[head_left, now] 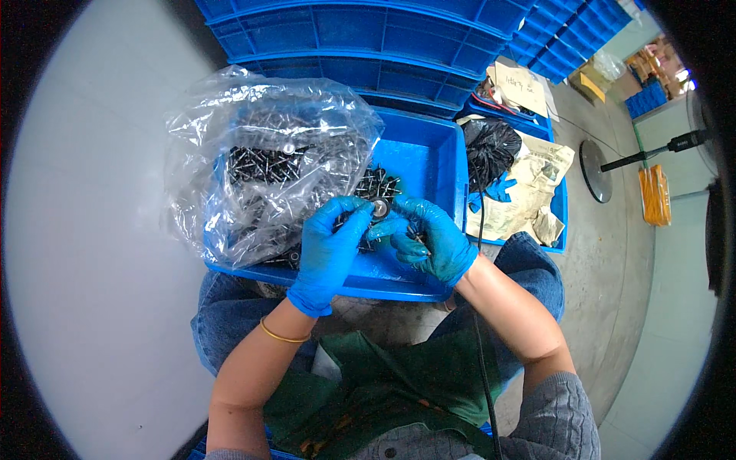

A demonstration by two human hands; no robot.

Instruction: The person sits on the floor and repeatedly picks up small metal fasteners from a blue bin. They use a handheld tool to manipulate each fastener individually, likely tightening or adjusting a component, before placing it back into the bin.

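The two hands, both in blue gloves, are close together over the front half of a blue tray point(418, 157); whether their fingertips touch I cannot tell. The left hand point(326, 249) pinches a small round part point(381, 208), black-rimmed with a silvery centre, which sits between the two hands, above the tray and well inside its edges. The right hand point(437, 241) curls in with its fingers closed on a few small dark pieces point(416, 230), partly hidden by the glove; its wrist reaches just past the tray's right front corner. A clear plastic bag point(199, 138) holding black pin-like parts point(264, 165) fills the tray's left side and spills over that rim, crowding the left hand. More dark pins point(379, 182) lie beside the bag, leaving open room along the tray's right wall, behind the right hand. Stacked blue crates point(353, 34) bound the far edge, so room that way is tight. Just beyond the right wall stands a second blue tray point(561, 218) with brown paper point(548, 161) and a black plastic bag point(491, 149). Denim-covered knees point(533, 268) flank the front edge, and a black cable point(483, 360) hangs down near the right forearm.
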